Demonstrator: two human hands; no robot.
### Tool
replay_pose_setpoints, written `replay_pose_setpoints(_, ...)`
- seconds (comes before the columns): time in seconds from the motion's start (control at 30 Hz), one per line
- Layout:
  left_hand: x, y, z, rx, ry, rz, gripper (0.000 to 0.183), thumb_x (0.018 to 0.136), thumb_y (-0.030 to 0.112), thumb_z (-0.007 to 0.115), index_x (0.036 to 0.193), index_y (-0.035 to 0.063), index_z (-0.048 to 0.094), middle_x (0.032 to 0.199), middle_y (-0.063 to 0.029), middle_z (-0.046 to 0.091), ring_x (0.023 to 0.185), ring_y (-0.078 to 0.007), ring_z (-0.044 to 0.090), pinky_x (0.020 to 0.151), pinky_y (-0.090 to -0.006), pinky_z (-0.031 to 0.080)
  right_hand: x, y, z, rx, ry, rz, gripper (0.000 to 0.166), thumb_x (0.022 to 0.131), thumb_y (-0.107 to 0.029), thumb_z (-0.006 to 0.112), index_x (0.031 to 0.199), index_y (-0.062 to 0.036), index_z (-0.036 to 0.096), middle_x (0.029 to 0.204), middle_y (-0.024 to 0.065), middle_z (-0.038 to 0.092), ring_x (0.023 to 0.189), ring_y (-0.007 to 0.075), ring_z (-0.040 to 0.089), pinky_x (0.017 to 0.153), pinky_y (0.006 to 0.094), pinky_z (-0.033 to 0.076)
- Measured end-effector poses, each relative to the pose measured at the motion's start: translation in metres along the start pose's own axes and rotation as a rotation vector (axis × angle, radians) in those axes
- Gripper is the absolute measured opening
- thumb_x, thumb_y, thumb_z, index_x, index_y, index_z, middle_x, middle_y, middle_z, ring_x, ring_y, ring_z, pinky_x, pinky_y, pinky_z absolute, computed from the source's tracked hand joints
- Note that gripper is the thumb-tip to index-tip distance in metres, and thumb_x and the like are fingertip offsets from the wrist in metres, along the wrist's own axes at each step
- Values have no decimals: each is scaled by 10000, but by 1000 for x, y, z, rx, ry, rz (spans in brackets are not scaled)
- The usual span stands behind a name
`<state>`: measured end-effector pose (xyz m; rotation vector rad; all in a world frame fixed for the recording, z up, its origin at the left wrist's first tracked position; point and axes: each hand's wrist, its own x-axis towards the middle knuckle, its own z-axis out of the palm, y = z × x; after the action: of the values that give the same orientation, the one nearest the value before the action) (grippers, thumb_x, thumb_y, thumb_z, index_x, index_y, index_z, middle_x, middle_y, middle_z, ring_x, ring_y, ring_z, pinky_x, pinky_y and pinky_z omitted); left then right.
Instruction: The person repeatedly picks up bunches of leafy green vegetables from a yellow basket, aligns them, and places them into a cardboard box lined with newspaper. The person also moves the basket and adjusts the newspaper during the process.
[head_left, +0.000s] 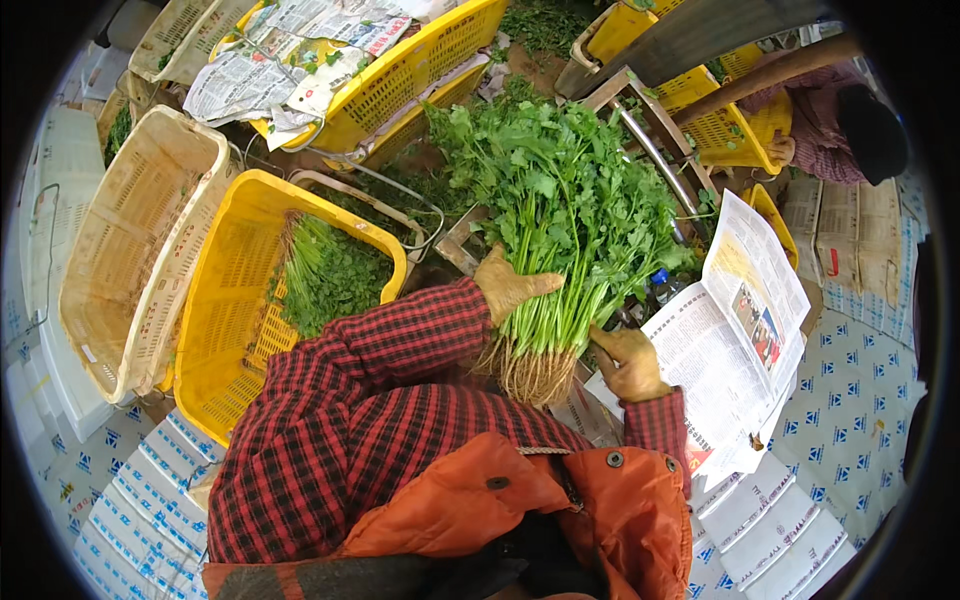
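A large bunch of leafy green herb, apparently coriander (570, 202), is in front of me with its leaves pointing away and its pale roots toward my body. My left hand (516, 289) wraps the stalks from the left, thumb laid across the front. At the lower right of the stalks, just above the roots, my right hand (630, 364) grips the edge of the bunch; some of its fingers are hidden. Open newspaper sheets (697, 345) lie to the right, close by my right hand.
Left of me stands a yellow plastic crate (217, 300) holding a smaller rooted bunch (326, 270), beside a whitish crate (139, 247). Ahead, newspaper (262, 67) covers another yellow crate (420, 67). A blue-capped bottle (664, 281) and wooden frame (667, 135) are near. Another person (817, 112) works at upper right.
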<state>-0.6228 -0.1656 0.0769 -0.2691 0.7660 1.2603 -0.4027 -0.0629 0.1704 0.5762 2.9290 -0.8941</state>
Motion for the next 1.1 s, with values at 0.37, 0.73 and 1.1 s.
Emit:
replay_pose_setpoints(0.37,36,-28,-28,584,223,82,1064,752,404,740,1399,-106,67,1420,-233,333,1327,-260,318,1115,-340,200,251,25,-106,-493,-63,301,479,901,-329,584,1328,-130,499,1066,169,658,893,235,657,830,342,524)
replay_pose_setpoints(0.73,52,-51,-53,108,63,37,879,870,314,609,1400,-94,38,1406,-251,360,1352,-247,279,1125,-391,182,276,104,-179,386,762,639,245,951,-234,486,1096,-127,652,863,109,681,693,154,647,540,252,505)
replay_pose_setpoints(1.1,-28,31,30,493,182,-83,697,761,400,737,1292,17,499,1395,-177,434,1351,-288,324,1148,-489,159,-1,36,-7,650,262,1087,948,754,-423,751,1349,154,291,1176,279,578,1072,297,597,923,337,479)
